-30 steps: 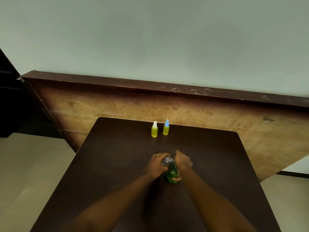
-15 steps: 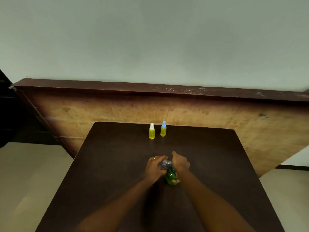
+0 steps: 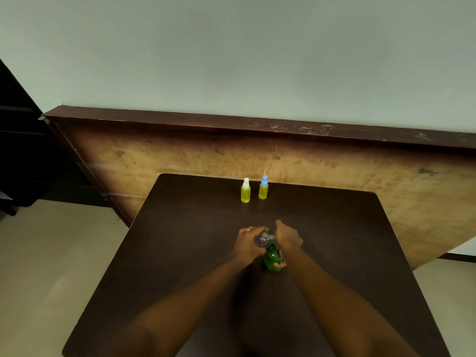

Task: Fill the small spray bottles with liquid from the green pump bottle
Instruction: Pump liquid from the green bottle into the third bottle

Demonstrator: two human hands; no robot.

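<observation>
Green plastic is showing between two hands near the middle of the dark table (image 3: 193, 228): the green pump bottle (image 3: 271, 260) is sitting there with the right hand (image 3: 287, 238) wrapping round its body, one fingertip peeking out on the near side, and the left hand (image 3: 249, 243) curling over the greyish pump top (image 3: 264, 239). Over the last second almost nothing is changing in that hold. Both hands are staying clamped on the bottle in the same spot, and any turn of the left hand is too slight to make out. I am reading the grip as a twist working the pump top loose rather than a press. The top is still sitting on the neck, so the bottle is not opening yet. The two small spray bottles, one with a white cap (image 3: 245, 194) and one with a blue cap (image 3: 263, 191), are standing upright side by side, just apart, well beyond the hands near the far edge, untouched and with their caps on. They are looking yellow, and whether that is liquid or tinted plastic I cannot tell. So no filling is happening yet, and the job is probably sitting at its opening step, with the pump top needing to come free before a small bottle gets uncapped
</observation>
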